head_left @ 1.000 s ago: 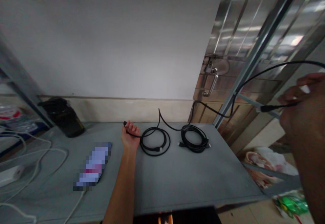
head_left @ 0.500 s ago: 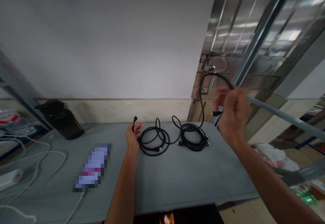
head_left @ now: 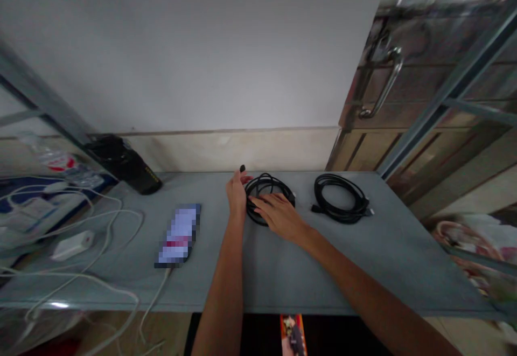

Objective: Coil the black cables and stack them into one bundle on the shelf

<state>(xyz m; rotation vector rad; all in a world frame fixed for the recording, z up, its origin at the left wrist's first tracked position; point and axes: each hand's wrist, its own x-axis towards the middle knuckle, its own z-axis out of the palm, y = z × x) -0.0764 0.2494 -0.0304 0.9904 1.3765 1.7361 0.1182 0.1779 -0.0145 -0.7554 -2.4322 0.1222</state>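
A coiled black cable [head_left: 270, 179] lies on the grey tabletop with both hands at it. My left hand [head_left: 237, 194] is closed around the coil's left side, and a small black plug [head_left: 242, 168] sticks up above its fingers. Reaching across the coil from the right, my right hand [head_left: 283, 217] has its fingertips together on the cable near the left hand. The palm hides part of the loops, and what exactly lies under the fingers is hard to see. To the right, apart from both hands, rests a second coiled black cable [head_left: 341, 216] with its connector ends showing.
Left of the hands lies a phone [head_left: 177, 237] with a white cord. Beyond it are a black bottle [head_left: 135, 167], a white adapter [head_left: 72, 245], tangled white cables and a clear plastic bottle [head_left: 60, 162]. Grey metal frame posts [head_left: 428, 113] flank the table; a wall stands behind.
My right hand has come down and left from its raised spot onto the left coil. The loose length it held up is now gathered in loops. The view has shifted, and the two coils are now separate.
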